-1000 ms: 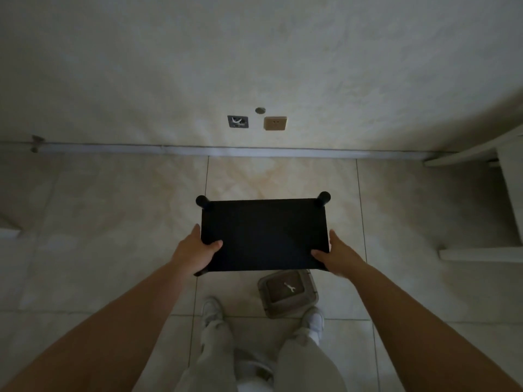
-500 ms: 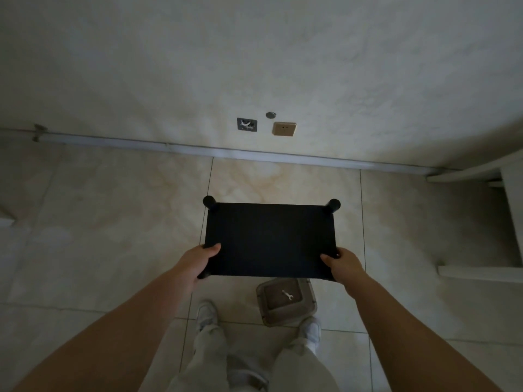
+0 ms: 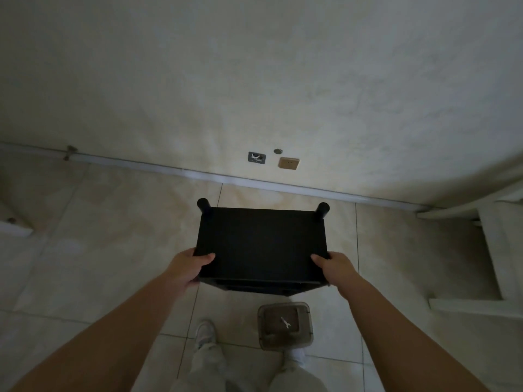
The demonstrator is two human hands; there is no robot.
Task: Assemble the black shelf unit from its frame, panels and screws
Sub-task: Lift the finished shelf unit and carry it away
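black shelf unit (image 3: 263,244) long axis left-right, posts toward wall, both hands gripping

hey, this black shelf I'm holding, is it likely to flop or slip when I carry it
The shelf probably stays stiff: its top looks flat and unbent. It seems fairly light, since the left hand and right hand grip only its near corners. The smooth panel might slip.

Tiled floor (image 3: 113,250) below a pale wall (image 3: 254,66)
Two socket plates (image 3: 288,163) low on the wall; white furniture (image 3: 492,250) at right; shoes (image 3: 206,332) near the bottom edge
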